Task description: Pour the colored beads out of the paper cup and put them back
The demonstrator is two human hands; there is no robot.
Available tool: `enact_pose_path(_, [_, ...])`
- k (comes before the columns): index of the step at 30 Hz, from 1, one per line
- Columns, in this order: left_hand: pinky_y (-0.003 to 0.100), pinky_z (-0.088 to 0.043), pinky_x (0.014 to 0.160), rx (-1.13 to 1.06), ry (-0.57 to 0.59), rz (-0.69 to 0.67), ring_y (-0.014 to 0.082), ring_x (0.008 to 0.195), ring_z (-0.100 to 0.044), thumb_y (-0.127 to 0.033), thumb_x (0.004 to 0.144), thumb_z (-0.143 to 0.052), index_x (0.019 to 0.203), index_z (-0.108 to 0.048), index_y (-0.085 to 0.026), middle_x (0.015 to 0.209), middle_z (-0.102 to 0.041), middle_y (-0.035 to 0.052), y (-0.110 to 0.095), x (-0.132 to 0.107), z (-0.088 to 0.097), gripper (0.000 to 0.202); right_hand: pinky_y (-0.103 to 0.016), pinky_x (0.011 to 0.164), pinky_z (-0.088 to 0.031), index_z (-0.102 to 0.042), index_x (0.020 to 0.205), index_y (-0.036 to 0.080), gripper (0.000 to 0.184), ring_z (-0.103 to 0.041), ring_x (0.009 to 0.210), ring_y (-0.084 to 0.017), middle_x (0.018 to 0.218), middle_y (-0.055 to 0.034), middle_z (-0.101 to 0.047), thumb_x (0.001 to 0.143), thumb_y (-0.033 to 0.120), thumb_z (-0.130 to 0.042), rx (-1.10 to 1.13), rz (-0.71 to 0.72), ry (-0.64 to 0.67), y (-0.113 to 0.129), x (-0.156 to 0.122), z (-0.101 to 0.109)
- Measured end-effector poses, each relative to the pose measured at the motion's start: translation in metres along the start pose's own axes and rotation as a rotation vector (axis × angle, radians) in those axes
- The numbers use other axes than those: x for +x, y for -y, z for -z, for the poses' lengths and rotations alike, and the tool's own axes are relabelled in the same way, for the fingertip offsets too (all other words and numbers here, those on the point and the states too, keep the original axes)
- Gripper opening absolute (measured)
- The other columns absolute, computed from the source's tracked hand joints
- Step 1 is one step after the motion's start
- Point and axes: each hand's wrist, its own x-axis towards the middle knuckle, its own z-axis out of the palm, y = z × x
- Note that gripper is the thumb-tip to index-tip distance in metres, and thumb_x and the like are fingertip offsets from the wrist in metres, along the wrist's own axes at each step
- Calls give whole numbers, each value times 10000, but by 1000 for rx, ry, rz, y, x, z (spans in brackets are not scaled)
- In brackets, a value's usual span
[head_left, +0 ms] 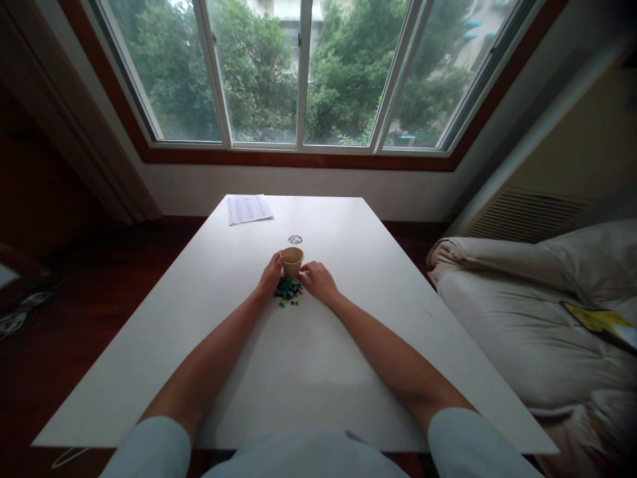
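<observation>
Paper cup (292, 264), brown and upright, is grasped by the left hand (271, 273) just behind small multicoloured pieces (287, 290) on the white table (298, 372). The right hand (319, 281) curls beside it; whether that hand grips anything, I cannot tell.

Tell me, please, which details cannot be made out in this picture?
All in the head view:
Floor of the cup: hidden by its front wall.
Some fingertips of the left hand: hidden by the cup.
Shapes of the pieces: too small, heaped.
Print on the papers: too small.
End of the yellow thing: cut off by the right edge.
</observation>
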Motion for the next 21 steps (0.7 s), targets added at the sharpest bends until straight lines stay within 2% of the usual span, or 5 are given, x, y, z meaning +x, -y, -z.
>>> enact_pose_path(3, [489, -488, 1200, 35, -61, -37, 335, 1353, -665, -656, 990, -662, 1349, -691, -207, 1388, -760, 135, 6, 0, -1, 575, -420, 970, -584, -797, 1012, 242, 55, -678, 1074, -261, 1080, -87, -756, 987, 276, -761, 23, 14, 16, 4, 0, 3])
enact_pose_path(9, [518, -540, 1157, 121, -77, -28, 334, 1305, -686, -358, 906, -787, 1297, -729, -238, 1310, -781, 115, 14, 1, -2, 413, -399, 1020, -555, -826, 1088, 247, 124, -680, 1145, -260, 1163, -84, -774, 1008, 253, -732, 44, 32, 82, 3, 0, 1])
enact_pose_path(12, [500, -558, 1143, 248, -88, -41, 296, 1267, -701, -229, 864, -777, 1309, -709, -241, 1281, -773, 93, 17, 2, -1, 451, -382, 1059, -530, -836, 1116, 234, 172, -681, 1171, -256, 1178, -91, -785, 1039, 225, -683, 32, 31, 94, 2, 0, 0])
enact_pose_path(16, [412, -608, 1000, 276, -119, -48, 247, 1100, -725, -182, 832, -773, 1282, -681, -237, 1139, -763, 64, 20, 2, 0, 463, -385, 1081, -514, -848, 1096, 240, 180, -678, 1186, -260, 1203, -95, -790, 1039, 209, -680, 23, 37, 89, 3, 1, 2])
enact_pose_path(21, [328, -570, 871, 337, -125, 2, 189, 923, -702, -211, 873, -731, 1163, -638, -237, 1012, -736, 17, 22, 2, 3, 306, -410, 1128, -498, -851, 1139, 240, 192, -658, 1255, -277, 1292, -106, -780, 1020, 197, -706, 33, 1, 71, 3, 1, 3])
